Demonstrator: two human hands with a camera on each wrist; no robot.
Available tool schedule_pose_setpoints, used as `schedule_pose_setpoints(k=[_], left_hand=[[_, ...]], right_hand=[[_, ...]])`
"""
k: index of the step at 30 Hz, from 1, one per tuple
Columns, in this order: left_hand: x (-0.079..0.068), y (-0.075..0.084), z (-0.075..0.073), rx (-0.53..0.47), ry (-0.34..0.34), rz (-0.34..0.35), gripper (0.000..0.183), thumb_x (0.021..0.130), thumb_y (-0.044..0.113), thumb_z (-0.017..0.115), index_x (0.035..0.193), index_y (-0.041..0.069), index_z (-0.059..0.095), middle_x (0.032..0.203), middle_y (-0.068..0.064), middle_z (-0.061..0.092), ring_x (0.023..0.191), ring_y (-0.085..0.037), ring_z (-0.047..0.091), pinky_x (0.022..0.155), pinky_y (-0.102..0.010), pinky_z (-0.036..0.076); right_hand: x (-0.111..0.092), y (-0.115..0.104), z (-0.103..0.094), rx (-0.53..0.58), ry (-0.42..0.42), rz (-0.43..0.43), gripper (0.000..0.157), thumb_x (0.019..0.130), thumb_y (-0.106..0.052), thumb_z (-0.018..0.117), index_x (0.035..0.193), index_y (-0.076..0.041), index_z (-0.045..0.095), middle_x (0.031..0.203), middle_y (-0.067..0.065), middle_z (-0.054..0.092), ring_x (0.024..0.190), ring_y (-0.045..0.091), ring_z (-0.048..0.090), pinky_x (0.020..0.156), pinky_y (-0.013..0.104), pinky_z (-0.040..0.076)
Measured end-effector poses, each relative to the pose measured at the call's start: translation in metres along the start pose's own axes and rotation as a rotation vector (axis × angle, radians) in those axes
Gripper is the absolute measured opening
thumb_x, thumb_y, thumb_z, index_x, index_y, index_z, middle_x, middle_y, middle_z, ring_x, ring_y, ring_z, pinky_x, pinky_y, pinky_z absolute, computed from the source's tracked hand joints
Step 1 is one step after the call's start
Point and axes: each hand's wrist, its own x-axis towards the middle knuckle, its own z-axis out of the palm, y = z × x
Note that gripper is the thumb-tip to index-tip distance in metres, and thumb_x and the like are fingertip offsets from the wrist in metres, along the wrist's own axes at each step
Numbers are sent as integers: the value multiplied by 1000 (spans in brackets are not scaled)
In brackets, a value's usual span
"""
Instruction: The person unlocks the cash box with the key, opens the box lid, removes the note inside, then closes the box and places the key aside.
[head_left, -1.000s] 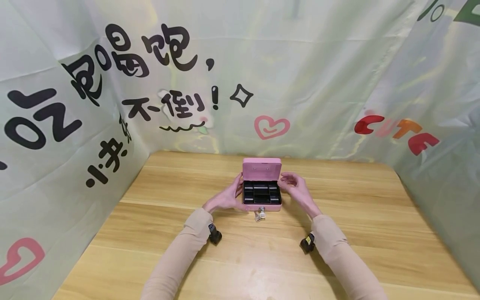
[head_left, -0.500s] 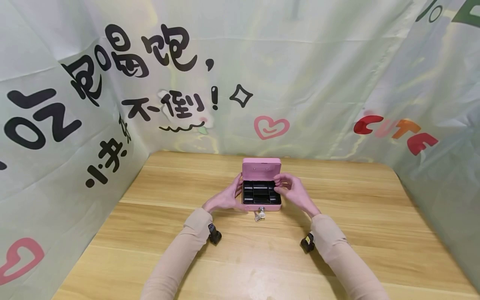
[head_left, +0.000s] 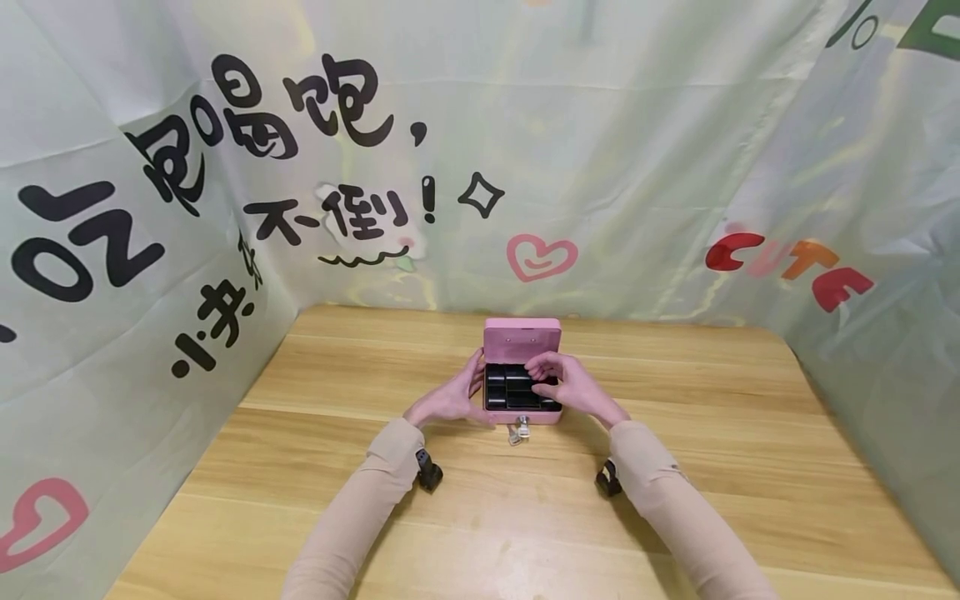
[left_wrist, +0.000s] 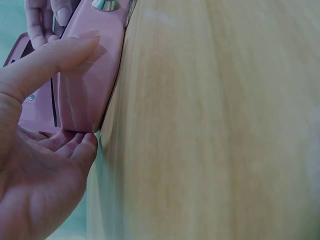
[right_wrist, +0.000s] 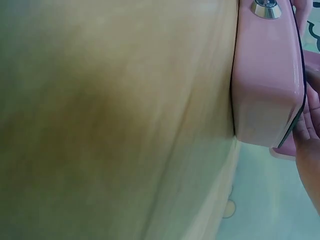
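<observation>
A pink cash box (head_left: 504, 417) stands on the table with its lid (head_left: 521, 342) raised. Inside sits a black compartment tray (head_left: 517, 402). My left hand (head_left: 454, 397) grips the box at its left side; in the left wrist view its thumb (left_wrist: 60, 55) lies on the front face and the fingers bend against the end. Over the right half of the tray is my right hand (head_left: 576, 388), thumb and fingers apart and loosely bent, nothing seen between them. From the front lock (right_wrist: 266, 9) hang small keys (head_left: 517, 433).
The wooden table (head_left: 510, 533) carries the box near its back edge. A printed cloth (head_left: 637, 167) with lettering and hearts hangs behind and along both sides. A small black camera is strapped to each wrist.
My right hand has moved left from the box's right edge to over the tray. My left hand and the box have stayed in place.
</observation>
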Motion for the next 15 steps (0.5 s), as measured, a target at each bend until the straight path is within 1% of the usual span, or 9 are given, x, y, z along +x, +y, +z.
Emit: schedule_pose_setpoints(k=[3,6,11,15], left_hand=[[0,0,0,-3,-1,0,132,71,-12,80,158,3,-18,166,-27,13,156,-40,17,131,-47,14],[0,-1,1,-10,-2,0,132,71,-13,80,158,3,-18,166,-28,12,156,-41,16,131,-47,13],[0,-2,0,-16,-3,-5,132,72,-13,79,158,2,-19,166,-28,10,156,-41,15,131,-48,12],[1,-2,0,2,-8,-2,131,72,-12,80,159,3,-17,167,-26,12,156,-39,15,131,-46,12]], right_hand=[[1,-2,1,-26,-12,-3,31,81,14,69,111,16,61,103,31,67,91,34,66,86,36,60],[4,-3,3,-68,-43,-28,30,82,13,69,111,15,62,103,29,68,92,36,67,87,42,61],[10,-4,7,-139,-110,-71,27,81,14,70,107,13,64,99,24,69,90,32,67,85,40,61],[15,-5,7,-169,-166,-85,24,80,15,69,104,11,66,95,23,70,88,29,67,83,40,62]])
